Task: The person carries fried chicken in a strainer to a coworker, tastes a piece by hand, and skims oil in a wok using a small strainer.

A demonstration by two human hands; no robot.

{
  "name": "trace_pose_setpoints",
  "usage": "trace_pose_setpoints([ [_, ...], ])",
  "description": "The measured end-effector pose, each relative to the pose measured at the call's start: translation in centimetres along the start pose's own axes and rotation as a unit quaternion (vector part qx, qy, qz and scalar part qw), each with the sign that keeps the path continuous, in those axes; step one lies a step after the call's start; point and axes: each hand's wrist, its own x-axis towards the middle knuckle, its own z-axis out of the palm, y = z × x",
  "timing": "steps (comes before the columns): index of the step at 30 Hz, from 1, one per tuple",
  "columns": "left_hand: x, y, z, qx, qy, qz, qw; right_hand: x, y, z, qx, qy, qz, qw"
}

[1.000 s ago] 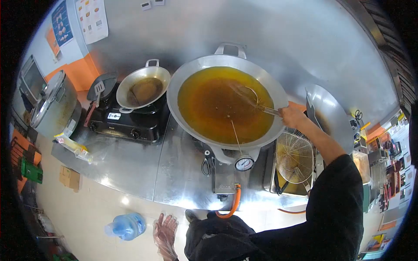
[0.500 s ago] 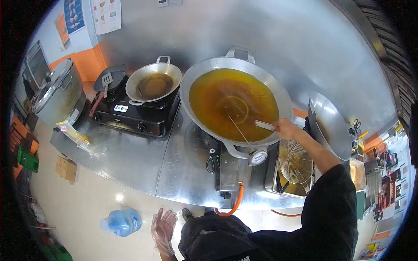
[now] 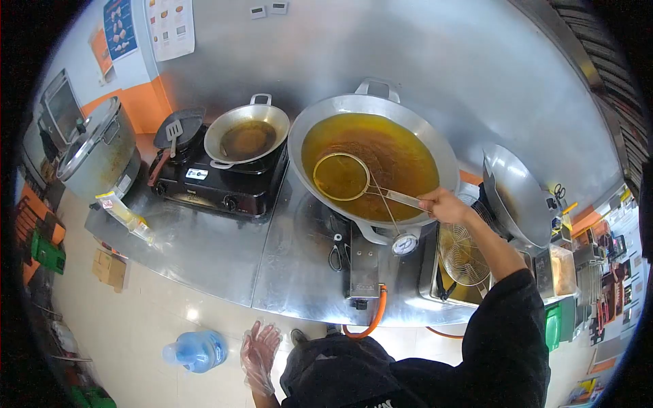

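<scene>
My right hand (image 3: 445,205) grips the handle of a round mesh strainer (image 3: 342,177). The strainer's hoop is over the near left part of a large wok (image 3: 307,129) full of brown-yellow oil (image 3: 401,153); whether its mesh touches the oil I cannot tell. A dial thermometer (image 3: 405,244) rests on the wok's near rim, with its probe reaching into the oil. In a clear plastic glove, my left hand (image 3: 260,353) hangs below the counter edge, fingers apart and holding nothing.
A smaller wok (image 3: 224,129) sits on a black gas stove (image 3: 218,183) at left, by a pan with a spatula (image 3: 174,132). Scissors (image 3: 336,253) lie near the burner (image 3: 364,265). Right of it are a wire skimmer (image 3: 462,255) on a tray and a tilted empty wok (image 3: 520,194).
The strainer's hoop has come up from within the oil and shifted left, now plainly visible. My left hand stays low with its fingers spread.
</scene>
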Motion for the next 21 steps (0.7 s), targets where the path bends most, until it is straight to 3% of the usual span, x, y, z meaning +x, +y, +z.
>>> trace_pose_setpoints([
  [6,0.8,0.4,0.4,0.017,-0.003,-0.013,1.000,-3.0,-0.3,-1.0,0.103,-0.030,0.100,0.989],
  [12,1.8,0.9,0.3,0.027,-0.042,-0.031,0.998,-5.1,3.5,-2.3,0.077,0.005,0.064,0.995],
  [15,2.0,1.1,1.4,0.023,-0.036,-0.038,0.998,-8.0,1.3,-4.1,0.130,0.005,0.133,0.983],
  [21,3.2,1.1,1.1,0.043,-0.051,-0.058,0.996,-10.6,1.8,-7.2,0.154,-0.061,0.193,0.967],
])
